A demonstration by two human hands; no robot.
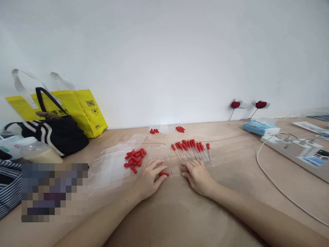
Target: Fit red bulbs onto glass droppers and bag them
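Note:
Between the thumb and fingers of my left hand is a red rubber bulb. My right hand has its fingers closed on a thin clear tube, whose end points left toward the bulb; the two are apart. A pile of red bulbs lies left of my left hand. Bare clear tubes lie in a row beyond my hands. To their right, tubes with red bulbs on their ends are spread behind my right hand.
Clear zip bags lie at the left. More red bulbs sit near the wall. A yellow bag, black bag and jar stand far left. Tissues, a power strip and white cable are right.

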